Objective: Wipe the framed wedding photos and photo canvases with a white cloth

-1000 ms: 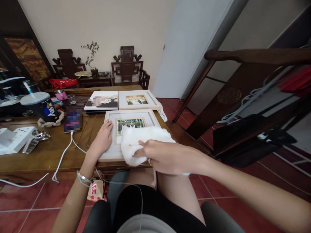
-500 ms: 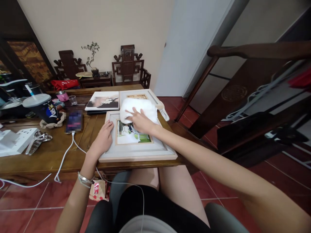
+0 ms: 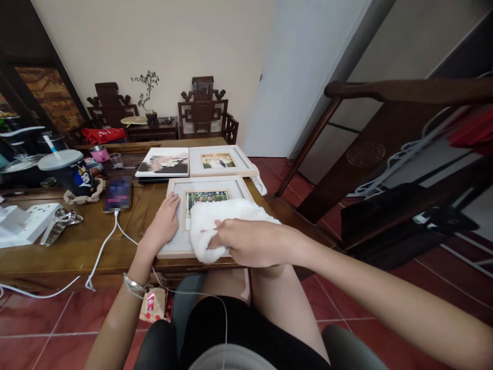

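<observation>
Firstly, at left I see the dark phone (image 3: 116, 198) on the brown wooden worktop (image 3: 133, 218), joined to a thin white cable (image 3: 100, 252). Next comes my left hand (image 3: 165, 221): its grip is relaxed and grasps nothing, the fingers only resting along the left side of the picture frame (image 3: 177, 242). This frame lies flat near the front edge; I judge it rather light and stiff, with a face that may be fragile, so it is best held by the outer rails. It is rectangular, with pale rails, a greyish border and a narrow tan surround about the photo (image 3: 208, 197). More to the right, the white cloth (image 3: 234, 210) covers much of it, thick, fluffy and round-folded. It should be light, soft and easy to bunch; my right hand (image 3: 258, 241) has its grip closed on the near fold.
</observation>
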